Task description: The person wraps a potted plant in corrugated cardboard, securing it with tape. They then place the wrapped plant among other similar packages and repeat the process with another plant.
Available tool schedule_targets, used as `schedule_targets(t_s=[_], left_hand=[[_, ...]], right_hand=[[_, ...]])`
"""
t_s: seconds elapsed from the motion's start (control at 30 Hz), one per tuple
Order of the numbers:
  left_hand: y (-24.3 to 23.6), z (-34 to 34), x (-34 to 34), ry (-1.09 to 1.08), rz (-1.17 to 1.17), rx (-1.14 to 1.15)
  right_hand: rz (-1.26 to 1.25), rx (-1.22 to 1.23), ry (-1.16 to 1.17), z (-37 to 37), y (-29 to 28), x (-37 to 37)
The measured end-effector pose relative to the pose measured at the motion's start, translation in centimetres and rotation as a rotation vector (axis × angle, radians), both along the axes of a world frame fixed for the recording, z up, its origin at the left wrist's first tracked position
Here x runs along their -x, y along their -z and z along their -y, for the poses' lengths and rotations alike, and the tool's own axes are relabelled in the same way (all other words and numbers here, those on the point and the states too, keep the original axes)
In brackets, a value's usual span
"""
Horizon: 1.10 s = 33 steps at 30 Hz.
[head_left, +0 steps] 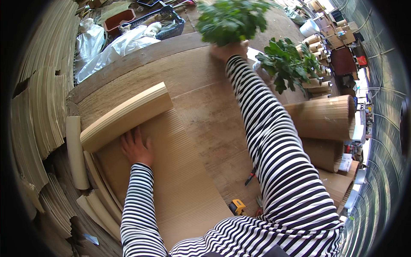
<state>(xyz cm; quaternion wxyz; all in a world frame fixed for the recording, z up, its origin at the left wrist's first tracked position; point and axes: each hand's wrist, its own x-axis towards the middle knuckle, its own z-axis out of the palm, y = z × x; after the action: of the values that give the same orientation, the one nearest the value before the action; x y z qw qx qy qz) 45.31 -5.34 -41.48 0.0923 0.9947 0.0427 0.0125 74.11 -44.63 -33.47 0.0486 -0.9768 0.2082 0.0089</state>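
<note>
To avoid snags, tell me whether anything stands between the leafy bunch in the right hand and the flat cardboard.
Nothing visible: only wooden tabletop shows between the leafy bunch and the flat cardboard; the rolled end lies leftward.

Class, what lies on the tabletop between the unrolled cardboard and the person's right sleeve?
The head view shows what looks like a yellow-and-black tape measure, a slim red-and-black tool and a partly hidden red-handled tool on the wooden tabletop.
</note>
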Motion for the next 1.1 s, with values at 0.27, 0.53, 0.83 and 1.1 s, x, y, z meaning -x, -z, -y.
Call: schedule_targets(t_s=[0.27, 0.53, 0.83, 1.1], left_hand=[[-0.3, -0.2, -0.4, -0.033, -0.017, 0.032], [0.8, -0.6, -0.5, -0.045, -0.016, 0.015], [3.1, -5.8, 10.7, 0.324, -0.239, -0.122], [-3.0, -16.4, 42.0, -0.595, 0.213, 0.826]], right_hand=[[0.076, -0.160, -0.511, -4.7, 0.5, 15.9], [-0.041, -0.364, -0.885, -7.7, -7.3, 35.4], [-0.395, -0.100, -1.083, -11.6, -13.6, 50.2], [-0.436, -0.010, -1.196, -16.0, -11.7, 53.6]])
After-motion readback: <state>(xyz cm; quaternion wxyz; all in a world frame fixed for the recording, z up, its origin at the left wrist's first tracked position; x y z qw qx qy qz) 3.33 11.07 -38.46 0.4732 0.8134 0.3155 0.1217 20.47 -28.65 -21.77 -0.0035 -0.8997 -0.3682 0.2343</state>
